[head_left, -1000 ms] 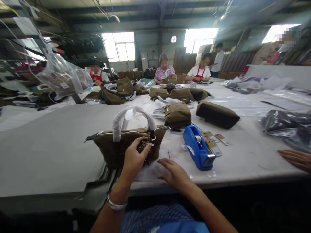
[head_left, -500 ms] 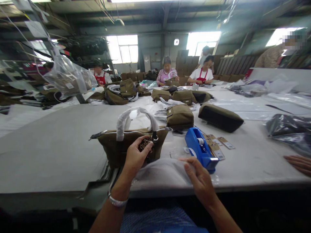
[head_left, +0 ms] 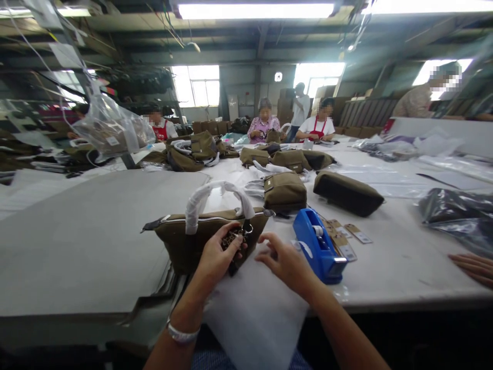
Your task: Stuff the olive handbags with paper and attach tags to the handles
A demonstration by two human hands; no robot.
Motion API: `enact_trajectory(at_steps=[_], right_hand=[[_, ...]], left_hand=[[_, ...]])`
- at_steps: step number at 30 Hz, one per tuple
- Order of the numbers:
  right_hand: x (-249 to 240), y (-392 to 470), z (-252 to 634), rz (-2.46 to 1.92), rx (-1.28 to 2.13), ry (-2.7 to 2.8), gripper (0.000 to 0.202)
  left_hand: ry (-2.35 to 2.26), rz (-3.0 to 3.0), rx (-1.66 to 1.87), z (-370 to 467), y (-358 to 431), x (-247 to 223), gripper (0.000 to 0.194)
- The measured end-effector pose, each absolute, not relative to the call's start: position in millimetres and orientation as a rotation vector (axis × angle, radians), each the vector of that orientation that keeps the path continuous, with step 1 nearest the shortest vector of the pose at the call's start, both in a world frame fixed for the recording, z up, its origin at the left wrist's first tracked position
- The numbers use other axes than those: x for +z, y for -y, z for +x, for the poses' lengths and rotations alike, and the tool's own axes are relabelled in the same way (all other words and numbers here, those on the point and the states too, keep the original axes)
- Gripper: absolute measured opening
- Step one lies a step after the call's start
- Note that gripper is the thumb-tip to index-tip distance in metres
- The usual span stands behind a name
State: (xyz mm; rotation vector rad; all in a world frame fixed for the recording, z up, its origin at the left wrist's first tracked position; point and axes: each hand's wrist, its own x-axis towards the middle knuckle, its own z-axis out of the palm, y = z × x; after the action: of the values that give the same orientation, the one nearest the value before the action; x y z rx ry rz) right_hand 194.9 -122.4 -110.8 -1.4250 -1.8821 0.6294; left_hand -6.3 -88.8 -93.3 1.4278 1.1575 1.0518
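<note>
An olive handbag (head_left: 179, 245) stands upright at the front edge of the table, its looped handles (head_left: 191, 211) wrapped in white film. My left hand (head_left: 216, 255) is closed on a small leopard-print charm (head_left: 233, 236) that hangs by the metal ring near the right handle. Close to the bag's right side, my right hand (head_left: 287, 263) has its fingers curved and apart, with nothing visible between them. Below both hands a translucent plastic sheet (head_left: 262, 318) hangs over the table edge toward my lap. A blue tape dispenser (head_left: 321, 252) stands just right of my right hand.
Cardboard tags (head_left: 358, 234) lie beyond the dispenser. Several olive bags (head_left: 285, 190) sit farther back, one lying on its side (head_left: 346, 192). Black plastic-wrapped goods (head_left: 454, 210) and another person's hand (head_left: 472, 267) are at the right. Co-workers sit across the table.
My right hand has let go of the plastic sheet and moved up and left toward the charm. The sheet now drapes down over the edge. My left hand keeps the charm.
</note>
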Motion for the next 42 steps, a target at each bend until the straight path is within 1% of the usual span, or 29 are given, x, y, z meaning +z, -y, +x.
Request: enact_trajectory(at_steps=[3, 6, 8, 11, 13, 15, 18, 20, 22, 24, 26, 31, 34, 38, 42], right_hand=[[-115, 105, 185, -1.428, 0.550, 1.811, 0.030], [-113, 97, 180, -1.323, 0.626, 1.757, 0.027], [-112, 95, 180, -1.295, 0.681, 1.723, 0.026], [-115, 96, 188, -1.274, 0.758, 1.635, 0.032], [-124, 103, 199, -1.230, 0.847, 1.531, 0.041], [-137, 115, 210, -1.198, 0.965, 1.332, 0.052], [-160, 140, 217, -1.188, 1.102, 0.836, 0.063], [-170, 158, 212, -1.115, 1.237, 0.543, 0.064], [-173, 171, 201, -0.969, 1.431, 0.400, 0.060], [-170, 175, 189, -0.833, 1.560, 0.391, 0.058], [-167, 170, 183, -0.820, 1.554, 0.430, 0.054], [-166, 152, 202, -1.141, 1.407, 0.680, 0.052], [-167, 150, 215, -1.265, 1.404, 0.928, 0.052], [-161, 149, 208, -1.218, 1.452, 1.054, 0.050], [-151, 137, 185, -1.063, 1.477, 1.071, 0.045]], left_hand=[[-1.287, 1.673, 1.053, -8, 96, -96, 0.043], [-1.416, 1.904, 1.118, -6, 102, -101, 0.040], [-1.410, 1.952, 1.155, -4, 102, -106, 0.040], [-1.336, 1.960, 1.199, -3, 99, -111, 0.040], [-1.316, 1.933, 1.219, -4, 97, -113, 0.040], [-1.320, 1.897, 1.242, -6, 96, -114, 0.039], [-1.321, 1.858, 1.258, -5, 96, -115, 0.038], [-1.322, 1.843, 1.260, -4, 96, -115, 0.038], [-1.328, 1.836, 1.263, -2, 96, -116, 0.037], [-1.340, 1.834, 1.261, -2, 96, -115, 0.037], [-1.354, 1.824, 1.247, -3, 96, -112, 0.038], [-1.298, 1.765, 1.123, -15, 97, -99, 0.037], [-1.282, 1.659, 1.063, -19, 100, -89, 0.039], [-1.259, 1.520, 1.029, -13, 111, -79, 0.048], [-1.169, 1.345, 1.050, 2, 127, -80, 0.056]])
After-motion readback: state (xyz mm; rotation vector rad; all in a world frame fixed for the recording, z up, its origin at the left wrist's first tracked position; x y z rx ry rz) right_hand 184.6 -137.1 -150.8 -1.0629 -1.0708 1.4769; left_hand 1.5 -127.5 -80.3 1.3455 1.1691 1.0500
